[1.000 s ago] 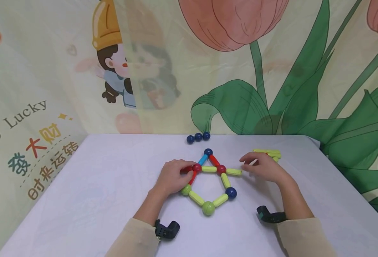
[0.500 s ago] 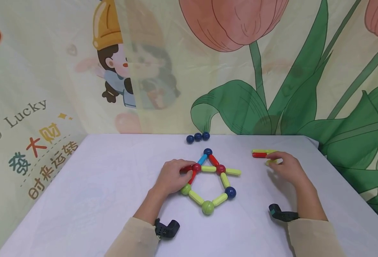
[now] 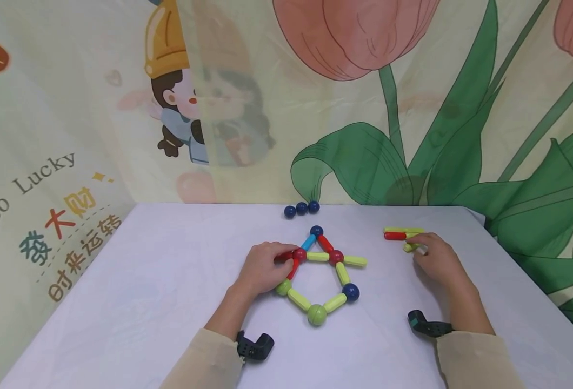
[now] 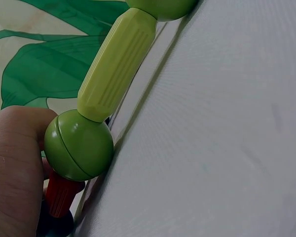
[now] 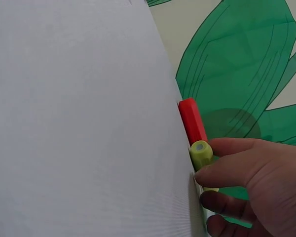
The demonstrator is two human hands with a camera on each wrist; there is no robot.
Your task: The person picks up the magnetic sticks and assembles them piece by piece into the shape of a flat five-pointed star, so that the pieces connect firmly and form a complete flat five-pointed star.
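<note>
In the head view a frame of magnetic rods and balls lies mid-table. My left hand (image 3: 263, 268) is at its left side, thumb and fingers pinching a dark red rod (image 3: 284, 256) beside a red ball (image 3: 299, 254). The left wrist view shows a green ball (image 4: 79, 145) close to that hand, joined to a yellow-green rod (image 4: 117, 64). Further right, my right hand (image 3: 441, 261) pinches a loose yellow-green rod (image 5: 202, 153) between thumb and index finger. A red rod (image 5: 192, 120) lies just beyond it. The hand partly hides the pile.
Several dark blue balls (image 3: 301, 208) sit in a row at the table's back edge. A yellow-green rod (image 3: 355, 261) sticks out from the frame's right side. Another yellow-green rod (image 3: 403, 230) lies in the pile at back right. A printed cloth hangs behind the white table.
My right hand has moved right, from beside the frame's jutting rod to the loose pile, and now pinches a yellow-green rod. The left hand stays in place on the frame.
</note>
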